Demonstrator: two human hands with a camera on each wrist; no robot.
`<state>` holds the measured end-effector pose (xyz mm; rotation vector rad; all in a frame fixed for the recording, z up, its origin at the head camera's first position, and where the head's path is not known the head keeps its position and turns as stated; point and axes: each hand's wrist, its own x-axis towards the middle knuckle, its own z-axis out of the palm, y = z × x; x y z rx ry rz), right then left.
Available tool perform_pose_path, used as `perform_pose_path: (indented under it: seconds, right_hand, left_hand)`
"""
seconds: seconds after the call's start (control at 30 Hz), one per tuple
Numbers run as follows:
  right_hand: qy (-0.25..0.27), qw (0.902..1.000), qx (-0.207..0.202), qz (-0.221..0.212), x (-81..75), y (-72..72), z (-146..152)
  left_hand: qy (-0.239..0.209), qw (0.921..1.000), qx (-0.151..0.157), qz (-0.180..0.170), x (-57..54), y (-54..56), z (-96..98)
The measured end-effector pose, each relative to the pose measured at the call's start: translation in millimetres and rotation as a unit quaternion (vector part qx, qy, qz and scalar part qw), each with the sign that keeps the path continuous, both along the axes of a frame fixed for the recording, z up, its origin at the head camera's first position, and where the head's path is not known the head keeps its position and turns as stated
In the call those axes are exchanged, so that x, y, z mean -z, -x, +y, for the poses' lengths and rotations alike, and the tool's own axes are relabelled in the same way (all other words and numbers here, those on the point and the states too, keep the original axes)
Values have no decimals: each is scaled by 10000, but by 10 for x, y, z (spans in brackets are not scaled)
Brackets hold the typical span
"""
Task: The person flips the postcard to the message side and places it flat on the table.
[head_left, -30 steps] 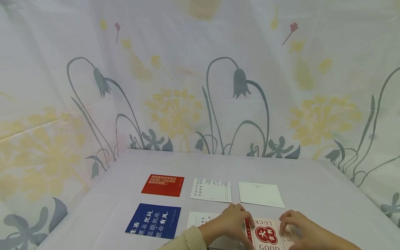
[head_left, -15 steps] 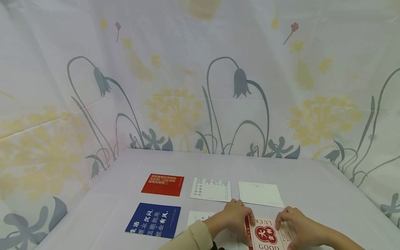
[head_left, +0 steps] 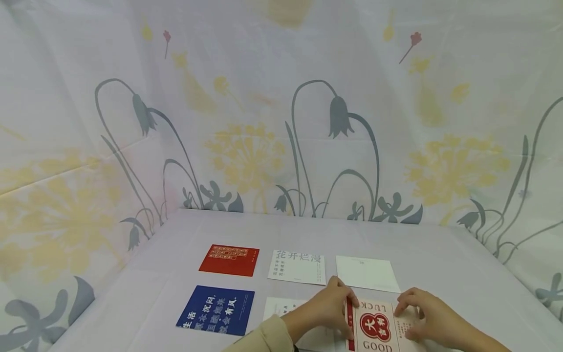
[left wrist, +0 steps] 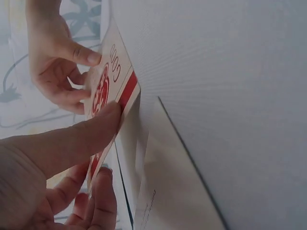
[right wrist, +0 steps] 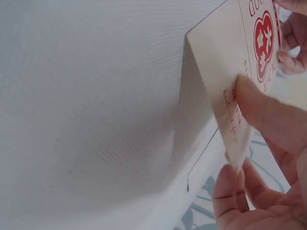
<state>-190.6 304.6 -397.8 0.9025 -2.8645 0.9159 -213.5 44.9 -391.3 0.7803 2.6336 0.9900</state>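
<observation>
A cream card (head_left: 374, 326) with a red clover-shaped emblem, a red band along its left side and the words GOOD LUCK is held between both hands. My left hand (head_left: 326, 311) pinches its red-banded edge, thumb (left wrist: 81, 139) on the printed face and fingers behind. At the opposite edge, my right hand (head_left: 435, 318) grips the card between thumb (right wrist: 271, 112) and fingers. Both wrist views show the card tilted, at least partly raised off the white surface. A whitish card (left wrist: 168, 177) lies below it near the left hand.
Behind lie a red card (head_left: 229, 260), a white card with grey characters (head_left: 297, 267) and a nearly plain white card (head_left: 367, 273). A blue card (head_left: 216, 310) lies left; another white card (head_left: 281, 307) is partly hidden by the left arm. Flowered cloth (head_left: 264, 107) hangs behind the table.
The cream card has shifted slightly upward in the head view with both hands. My right hand's fingers have moved a little right from the emblem since half a second ago.
</observation>
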Motion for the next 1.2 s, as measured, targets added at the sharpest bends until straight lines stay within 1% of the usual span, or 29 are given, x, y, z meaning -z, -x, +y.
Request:
perform_pose_path:
  seconds: [0.03, 0.1, 0.17, 0.23, 0.27, 0.33, 0.4, 0.5, 0.6, 0.73, 0.8, 0.83, 0.9, 0.97, 1.03, 1.1, 1.2]
  right_hand:
    - [95, 9998, 19, 171, 1, -3, 12]
    - [244, 9991, 250, 240, -21, -19, 23]
    - [364, 9978, 522, 209, -57, -40, 20]
    - [444, 9952, 867, -43, -104, -61, 9]
    - [471, 9936, 1009, -181, -127, -70, 3]
    - [654, 9912, 1118, -255, -144, -75, -4]
    - [857, 9894, 1142, -276, -141, -80, 3]
    - [1036, 9850, 1352, -272, -153, -89, 3]
    - [1089, 9778, 1730, -459, -187, -89, 6]
    - [1183, 9602, 2341, -961, -230, -79, 20]
    - [1284, 9518, 2509, -1210, -238, -81, 31]
    - [1351, 9482, 2561, -1306, -239, -82, 37]
    - [1454, 9452, 2543, -1438, -240, -87, 46]
    - [1464, 9461, 2490, -1462, -245, -89, 51]
    - [1389, 9482, 2468, -1438, -255, -92, 51]
    - [1295, 9493, 2493, -1414, -269, -91, 41]
    - [1310, 9480, 2505, -1463, -286, -88, 22]
  left_hand:
    - [-84, 9999, -97, -50, 0, -7, -3]
    - [-350, 9987, -326, -199, 2, -19, -6]
    - [-601, 9965, -492, -302, -3, -27, -14]
    - [-897, 9933, -621, -383, -6, -25, -29]
    - [-1058, 9917, -627, -386, -5, -19, -43]
    - [-1372, 9880, -589, -389, -4, -1, -78]
    - [-1705, 9829, -539, -439, 3, 20, -112]
    - [-2132, 9744, -464, -537, 8, 36, -148]
    - [-2464, 9659, -514, -606, -2, 33, -163]
    - [-2885, 9521, -758, -678, -17, 31, -167]
    - [-3026, 9459, -900, -746, -21, 37, -165]
    - [-3035, 9450, -951, -764, -23, 41, -166]
    - [-3003, 9447, -1030, -814, -23, 46, -169]
    - [-2970, 9455, -1037, -844, -18, 49, -173]
    - [-2878, 9484, -1048, -816, -10, 48, -179]
    - [-2860, 9492, -1073, -760, -1, 51, -181]
    - [-2775, 9515, -1153, -653, 4, 59, -178]
